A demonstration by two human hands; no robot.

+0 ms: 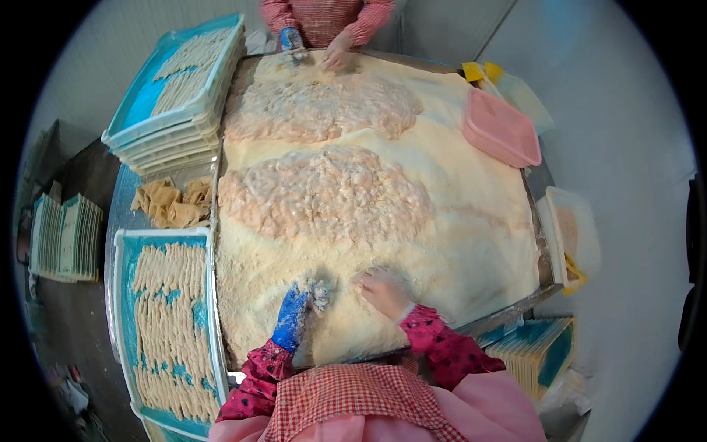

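My left hand (293, 315), in a blue glove, reaches over the pale crumb coating (258, 283) near the front edge of the table. Its fingertips are caked in whitish crumbs, which hide whether anything is between them. To its right my right hand (383, 290) lies low on the same coating, fingers spread and slightly blurred, with nothing visible in them. Beyond both hands spreads a wide heap of wet, pinkish raw meat pieces (331, 195), partly dusted with crumbs. A second such heap of raw meat (324, 107) lies farther back.
A blue-lined tray (119, 295) of coated strips stands at left, below a crumpled brown cloth (173, 202) and stacked trays (166, 140). A pink basin (503, 129) sits at far right, a white tub (567, 236) beside the table. A co-worker's hands (337, 53) work opposite.
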